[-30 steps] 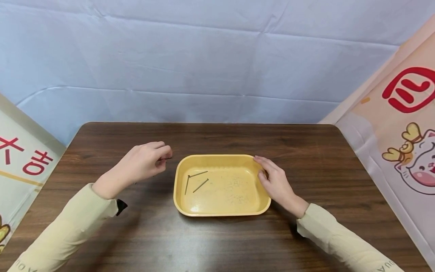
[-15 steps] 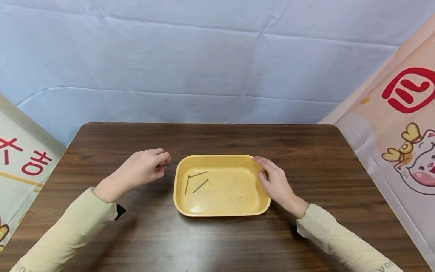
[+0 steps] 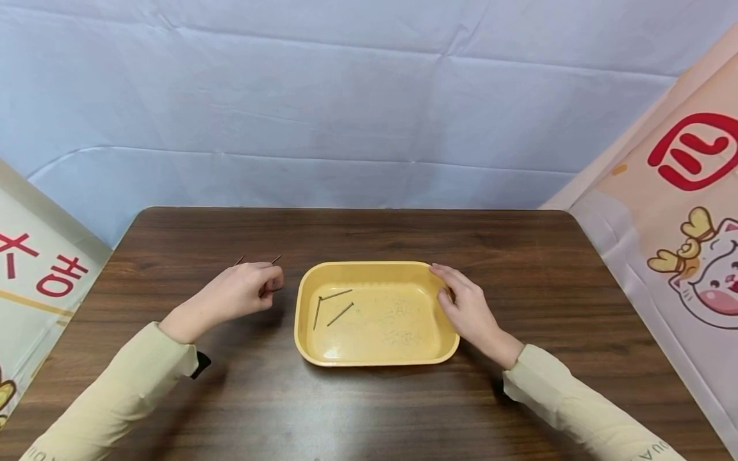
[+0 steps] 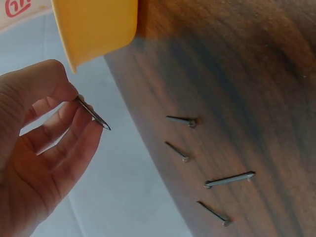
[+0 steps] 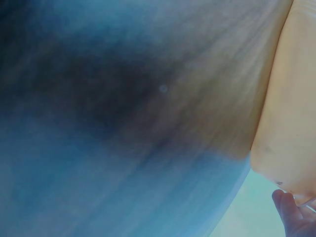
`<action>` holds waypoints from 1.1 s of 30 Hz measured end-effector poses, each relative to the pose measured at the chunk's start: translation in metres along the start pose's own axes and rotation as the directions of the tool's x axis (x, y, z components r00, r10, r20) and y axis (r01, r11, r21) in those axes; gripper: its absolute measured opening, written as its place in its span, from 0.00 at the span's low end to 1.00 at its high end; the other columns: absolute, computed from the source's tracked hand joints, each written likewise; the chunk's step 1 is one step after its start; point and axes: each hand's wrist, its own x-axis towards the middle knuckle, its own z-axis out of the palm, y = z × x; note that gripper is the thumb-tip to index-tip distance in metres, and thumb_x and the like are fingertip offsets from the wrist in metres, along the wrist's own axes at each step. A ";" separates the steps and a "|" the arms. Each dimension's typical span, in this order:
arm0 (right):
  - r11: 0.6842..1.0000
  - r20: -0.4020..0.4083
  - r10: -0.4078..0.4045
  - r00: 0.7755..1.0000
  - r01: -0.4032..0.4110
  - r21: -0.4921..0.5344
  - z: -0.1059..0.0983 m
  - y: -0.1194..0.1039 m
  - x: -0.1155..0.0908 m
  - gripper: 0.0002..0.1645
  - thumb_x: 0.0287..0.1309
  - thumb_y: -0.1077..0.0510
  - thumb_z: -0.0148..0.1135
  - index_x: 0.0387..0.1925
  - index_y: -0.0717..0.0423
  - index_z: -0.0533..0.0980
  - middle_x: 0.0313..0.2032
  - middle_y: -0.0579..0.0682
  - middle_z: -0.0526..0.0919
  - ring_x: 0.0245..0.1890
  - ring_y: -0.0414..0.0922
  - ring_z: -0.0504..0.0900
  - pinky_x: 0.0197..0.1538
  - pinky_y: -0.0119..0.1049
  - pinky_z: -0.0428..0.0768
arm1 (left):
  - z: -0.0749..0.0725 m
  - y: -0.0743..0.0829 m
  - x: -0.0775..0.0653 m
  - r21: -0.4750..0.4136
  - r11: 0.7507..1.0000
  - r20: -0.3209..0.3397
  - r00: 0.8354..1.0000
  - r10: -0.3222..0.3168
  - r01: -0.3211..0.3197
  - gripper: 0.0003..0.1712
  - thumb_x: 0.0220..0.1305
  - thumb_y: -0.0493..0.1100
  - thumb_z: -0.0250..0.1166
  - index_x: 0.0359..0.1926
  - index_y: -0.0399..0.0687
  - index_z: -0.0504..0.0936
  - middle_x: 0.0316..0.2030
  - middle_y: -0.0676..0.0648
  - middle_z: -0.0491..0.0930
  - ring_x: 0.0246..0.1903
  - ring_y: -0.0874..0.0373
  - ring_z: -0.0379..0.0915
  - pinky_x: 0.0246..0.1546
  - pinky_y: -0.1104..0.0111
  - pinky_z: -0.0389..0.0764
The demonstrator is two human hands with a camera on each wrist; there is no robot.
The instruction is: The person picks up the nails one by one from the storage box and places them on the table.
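Note:
My left hand (image 3: 245, 288) is just left of a yellow plastic tray (image 3: 375, 363). In the left wrist view its thumb and fingertips pinch a dark nail (image 4: 94, 113), its pointed end sticking out past the fingers. Several loose nails (image 4: 229, 179) lie on the wooden table below that hand; from the head they are mostly hidden by it. Inside the tray, toward its left side, lie three nails (image 3: 341, 315). My right hand (image 3: 469, 307) grips the tray's right side near the far corner, with the thumb at the rim.
The brown wood-grain table (image 3: 369, 416) extends around the tray. A pale blue cloth (image 3: 369, 115) hangs behind its far edge. Printed banners (image 3: 680, 256) stand along the right and left sides.
My left hand has shifted slightly toward the left and down with its nail, and thin nail ends now show beyond its knuckles. The tray, its nails and my right hand stay put.

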 end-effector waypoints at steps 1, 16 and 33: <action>1.000 0.001 0.000 1.000 0.000 -0.001 0.000 0.000 0.000 0.24 0.52 0.71 0.53 0.53 0.62 0.73 0.53 0.57 0.75 0.36 0.45 0.75 0.30 0.34 0.70 | 0.001 -0.001 0.000 -0.008 1.000 0.011 1.000 -0.005 0.005 0.14 0.38 0.29 0.60 0.22 0.52 0.68 0.21 0.57 0.64 0.20 0.67 0.61 0.20 0.73 0.63; 1.000 -0.005 -0.011 1.000 0.011 -0.002 -0.001 0.000 0.000 0.23 0.52 0.71 0.53 0.53 0.62 0.73 0.52 0.56 0.75 0.43 0.47 0.77 0.32 0.36 0.71 | 0.010 -0.015 -0.001 -0.150 0.979 0.246 0.964 -0.100 0.140 0.08 0.41 0.31 0.61 0.26 0.47 0.75 0.18 0.58 0.70 0.19 0.67 0.64 0.22 0.73 0.68; 1.000 0.014 0.011 1.000 -0.011 0.001 -0.002 -0.002 0.000 0.24 0.53 0.70 0.53 0.54 0.61 0.73 0.53 0.56 0.75 0.36 0.45 0.75 0.30 0.34 0.70 | 0.022 -0.021 -0.003 -0.131 0.977 0.316 0.941 -0.120 0.169 0.09 0.42 0.30 0.62 0.25 0.47 0.75 0.18 0.57 0.71 0.19 0.67 0.65 0.21 0.72 0.68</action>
